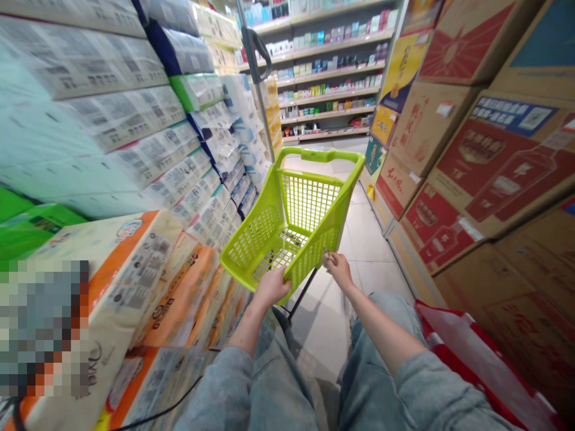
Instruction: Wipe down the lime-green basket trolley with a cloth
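Note:
In front of my knees a lime-green plastic shopping basket (311, 157) with perforated walls stands tilted on a dark metal leg. My left hand (273, 285) is closed round its near rim, the thumb over the edge. My right hand (339, 269) is closed on a small crumpled greyish cloth or tissue (326, 258), held against the outside of the basket's right wall. Through the basket's open top I see its slotted floor, with a dark pattern showing through the gaps.
Stacked tissue packs (148, 173) line the left side, with orange-and-cream packs (135, 269) close by my left arm. Cardboard cartons (503, 161) are piled on the right. A red bag (471, 347) lies by my right knee. Stocked shelves (332, 90) stand at the back, and a metal pole (265, 120) rises behind the basket.

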